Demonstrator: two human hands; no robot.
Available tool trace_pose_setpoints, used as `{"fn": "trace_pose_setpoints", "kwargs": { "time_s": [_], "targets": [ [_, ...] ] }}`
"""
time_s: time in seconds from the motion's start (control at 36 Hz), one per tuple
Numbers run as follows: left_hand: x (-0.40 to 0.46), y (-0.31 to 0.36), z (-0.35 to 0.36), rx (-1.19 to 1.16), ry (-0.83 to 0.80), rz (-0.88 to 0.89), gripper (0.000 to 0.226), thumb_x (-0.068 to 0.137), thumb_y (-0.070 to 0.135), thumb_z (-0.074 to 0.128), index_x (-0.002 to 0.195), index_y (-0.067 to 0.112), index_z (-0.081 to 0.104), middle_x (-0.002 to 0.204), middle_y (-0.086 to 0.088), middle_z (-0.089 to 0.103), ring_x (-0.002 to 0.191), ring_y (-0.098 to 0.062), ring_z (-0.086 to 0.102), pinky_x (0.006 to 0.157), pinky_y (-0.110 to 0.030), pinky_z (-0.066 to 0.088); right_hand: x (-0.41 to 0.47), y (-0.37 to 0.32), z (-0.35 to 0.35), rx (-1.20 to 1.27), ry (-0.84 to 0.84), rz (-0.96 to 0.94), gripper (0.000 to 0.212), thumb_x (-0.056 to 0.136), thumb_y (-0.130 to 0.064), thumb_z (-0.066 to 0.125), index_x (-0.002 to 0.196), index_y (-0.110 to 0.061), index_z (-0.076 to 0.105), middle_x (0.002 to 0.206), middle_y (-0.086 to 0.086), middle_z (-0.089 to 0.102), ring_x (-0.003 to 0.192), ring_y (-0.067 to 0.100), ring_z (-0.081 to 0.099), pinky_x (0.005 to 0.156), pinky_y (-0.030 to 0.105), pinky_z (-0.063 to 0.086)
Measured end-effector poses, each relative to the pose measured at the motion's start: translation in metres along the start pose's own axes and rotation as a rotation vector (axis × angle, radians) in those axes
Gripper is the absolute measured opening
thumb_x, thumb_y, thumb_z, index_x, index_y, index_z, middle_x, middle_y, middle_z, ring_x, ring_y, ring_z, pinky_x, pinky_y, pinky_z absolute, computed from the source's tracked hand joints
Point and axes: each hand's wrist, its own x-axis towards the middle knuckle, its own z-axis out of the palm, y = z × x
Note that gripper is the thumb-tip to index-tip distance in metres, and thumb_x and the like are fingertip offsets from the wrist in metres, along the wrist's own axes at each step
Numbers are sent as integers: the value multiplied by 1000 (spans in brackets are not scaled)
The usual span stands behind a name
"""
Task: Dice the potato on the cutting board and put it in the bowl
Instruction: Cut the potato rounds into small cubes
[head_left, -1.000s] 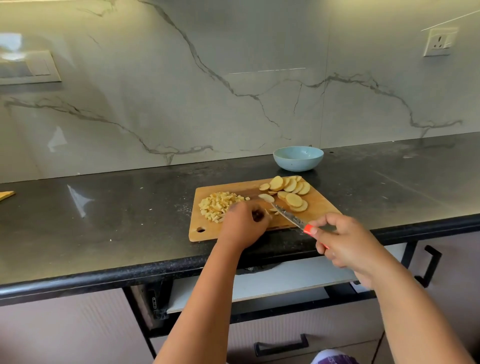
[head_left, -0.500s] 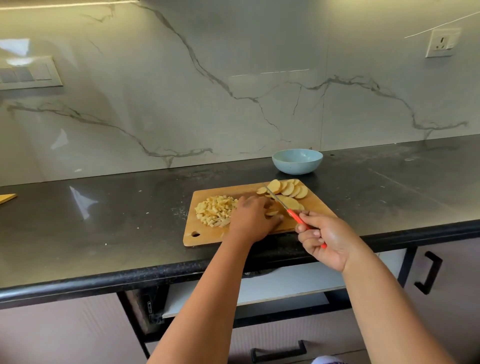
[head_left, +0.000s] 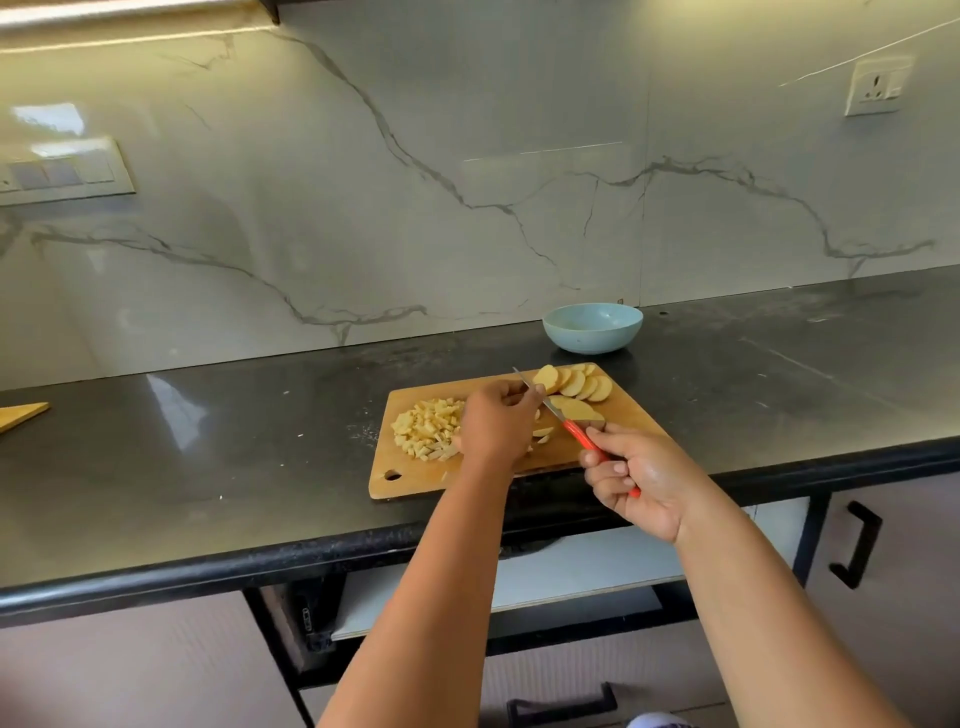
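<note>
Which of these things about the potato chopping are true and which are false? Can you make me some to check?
1. The blue bowl already has potato in it. False: no potato shows in it; the diced potato lies in a heap on the cutting board.
2. The right hand holds a knife with a red handle. True.
3. The round potato slices lie at the end of the board nearest the bowl. True.
4. The left hand is resting on the counter beside the board. False: it is over the middle of the board.
5. The bowl sits on the board. False: it stands on the counter behind it.
</note>
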Motion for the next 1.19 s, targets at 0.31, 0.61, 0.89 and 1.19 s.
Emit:
{"fn": "trace_pose_setpoints", "kwargs": {
  "time_s": [0.31,0.61,0.89,1.19],
  "targets": [
    [-3,-19,-18,531,84,135,26,89,42,65,112,29,64,103,10,70,104,-16,60,97,-43,43,19,2,0,-333,195,-429,19,105,-15,39,118,-11,52,69,11,52,44,9,38,39,19,30],
    [-11,-22,5,528,152,139,16,84,37,66,76,23,68,75,8,65,84,-17,59,83,-37,45,28,9,2,-472,277,-514,19,104,-17,41,119,-16,53,73,12,56,45,7,43,41,20,32],
    [-10,-32,13,721,-69,282,48,94,46,56,134,19,55,136,-5,51,128,-28,41,106,-35,30,28,7,-1,-414,246,-486,20,104,-15,41,120,-14,52,70,12,54,45,9,40,42,21,30],
    [10,-25,-18,606,-229,413,18,93,18,64,107,19,74,108,3,69,93,-9,56,80,-19,39,25,8,-3,-444,253,-487,19,104,-16,42,119,-15,53,73,14,55,46,7,43,45,22,30]
  ]
}}
